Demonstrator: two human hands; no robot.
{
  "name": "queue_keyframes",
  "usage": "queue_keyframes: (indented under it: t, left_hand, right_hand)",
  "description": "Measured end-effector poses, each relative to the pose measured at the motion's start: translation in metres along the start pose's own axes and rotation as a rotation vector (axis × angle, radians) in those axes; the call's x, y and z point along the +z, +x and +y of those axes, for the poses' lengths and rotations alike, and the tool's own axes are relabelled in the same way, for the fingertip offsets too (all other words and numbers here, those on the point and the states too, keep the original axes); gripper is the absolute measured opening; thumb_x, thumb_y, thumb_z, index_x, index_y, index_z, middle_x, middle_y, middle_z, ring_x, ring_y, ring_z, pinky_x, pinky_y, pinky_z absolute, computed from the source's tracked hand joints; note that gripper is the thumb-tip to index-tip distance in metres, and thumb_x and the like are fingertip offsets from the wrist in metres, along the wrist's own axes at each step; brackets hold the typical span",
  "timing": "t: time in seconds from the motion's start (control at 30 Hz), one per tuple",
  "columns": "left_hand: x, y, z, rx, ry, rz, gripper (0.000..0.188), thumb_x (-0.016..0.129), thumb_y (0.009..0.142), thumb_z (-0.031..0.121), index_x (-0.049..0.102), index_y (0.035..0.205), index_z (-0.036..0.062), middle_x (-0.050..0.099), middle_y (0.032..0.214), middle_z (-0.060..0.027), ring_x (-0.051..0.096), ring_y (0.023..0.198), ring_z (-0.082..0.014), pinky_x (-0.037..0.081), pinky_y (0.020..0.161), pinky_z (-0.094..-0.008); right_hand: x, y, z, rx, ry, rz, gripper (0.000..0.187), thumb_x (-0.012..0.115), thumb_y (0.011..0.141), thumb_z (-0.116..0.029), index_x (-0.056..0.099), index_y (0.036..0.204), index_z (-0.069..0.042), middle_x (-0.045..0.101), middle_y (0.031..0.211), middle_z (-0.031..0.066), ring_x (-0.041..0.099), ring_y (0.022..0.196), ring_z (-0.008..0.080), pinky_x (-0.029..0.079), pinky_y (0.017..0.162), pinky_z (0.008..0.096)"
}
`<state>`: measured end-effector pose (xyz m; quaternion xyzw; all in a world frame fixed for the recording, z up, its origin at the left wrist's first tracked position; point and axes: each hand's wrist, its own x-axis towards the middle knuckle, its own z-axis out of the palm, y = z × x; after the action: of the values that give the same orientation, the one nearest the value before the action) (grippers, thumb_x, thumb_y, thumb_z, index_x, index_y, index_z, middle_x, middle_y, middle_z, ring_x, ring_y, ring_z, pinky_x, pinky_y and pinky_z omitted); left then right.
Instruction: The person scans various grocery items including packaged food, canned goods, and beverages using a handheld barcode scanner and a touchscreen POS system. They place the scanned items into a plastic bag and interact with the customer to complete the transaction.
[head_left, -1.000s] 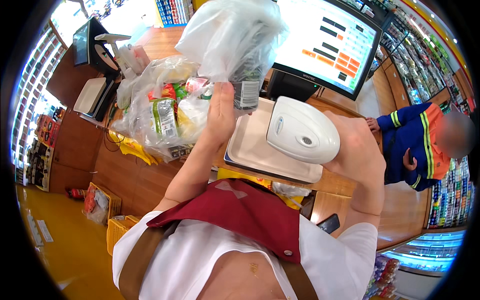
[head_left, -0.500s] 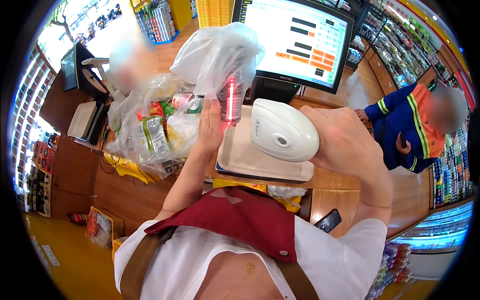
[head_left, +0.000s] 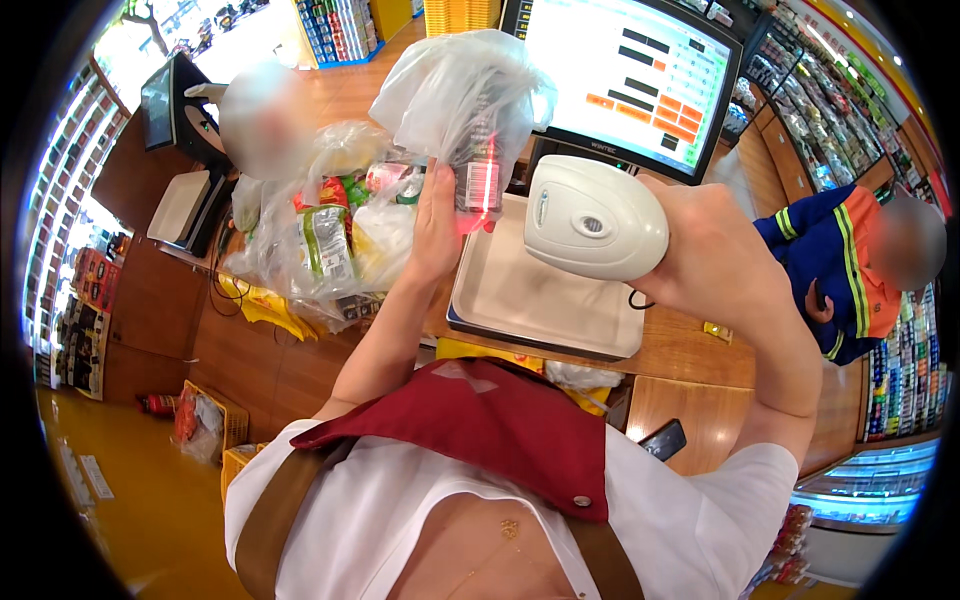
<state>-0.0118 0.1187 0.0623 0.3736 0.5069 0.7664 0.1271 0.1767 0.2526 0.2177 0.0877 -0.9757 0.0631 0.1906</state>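
My right hand (head_left: 715,245) is closed round the handle of a white handheld barcode scanner (head_left: 595,220), its head pointing left. A red scan line from it falls across the barcode on a dark package (head_left: 474,185). That package sits in a translucent white plastic bag (head_left: 440,95), and its kind cannot be made out. My left hand (head_left: 434,225) grips the package along its left side, the fingers partly hidden behind it. Below the scanner lies a beige tray-like plate (head_left: 560,305) on the counter.
Left of my left hand, a clear plastic bag (head_left: 285,245) holds several packaged goods. A monitor (head_left: 625,80) stands behind the scanner. A phone (head_left: 663,440) lies at the lower right. A person in a blue and orange jacket (head_left: 845,260) stands at right; another person is at the far left.
The whole view has shifted a little. The scanner and the package remain facing each other, and the barcode now shows more plainly under the red line. Both hands keep their hold.
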Motion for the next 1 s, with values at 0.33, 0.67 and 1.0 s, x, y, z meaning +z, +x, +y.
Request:
queue_keyframes:
  t: [0.33, 0.67, 1.0]
  left_hand:
    - [0.002, -0.002, 0.006, 0.002, -0.261, 0.035, 0.042, 0.022, 0.101, 0.028, 0.037, 0.127, -0.0022, 0.056, 0.097, -0.0114, 0.055, 0.069, -0.0137, 0.047, 0.059, -0.0269]
    - [-0.018, -0.011, -0.028, -0.139, -0.262, -0.108, 0.044, 0.035, 0.099, 0.03, 0.035, 0.129, -0.0016, 0.048, 0.124, -0.0132, 0.054, 0.105, -0.0212, 0.05, 0.083, -0.0371]
    - [0.009, -0.055, -0.109, -0.331, 0.087, -0.345, 0.075, 0.076, 0.072, 0.019, 0.037, 0.132, -0.0006, 0.046, 0.125, -0.0112, 0.045, 0.115, -0.0207, 0.039, 0.095, -0.0314]
  right_hand:
    - [0.008, 0.007, -0.003, 0.03, 0.059, -0.016, 0.031, 0.073, 0.068, -0.02, 0.056, 0.088, -0.003, 0.062, 0.072, 0.0172, 0.061, 0.066, 0.036, 0.049, 0.059, 0.0411]
    - [0.108, -0.048, 0.038, 0.163, -0.109, -0.201, 0.038, 0.068, 0.069, -0.016, 0.05, 0.101, -0.005, 0.059, 0.08, 0.0133, 0.06, 0.076, 0.0328, 0.047, 0.064, 0.0419]
    - [0.278, -0.157, 0.077, 0.583, -0.213, -0.11, 0.069, 0.055, 0.076, -0.014, 0.028, 0.139, -0.001, 0.05, 0.105, 0.0185, 0.05, 0.099, 0.0326, 0.034, 0.089, 0.0456]
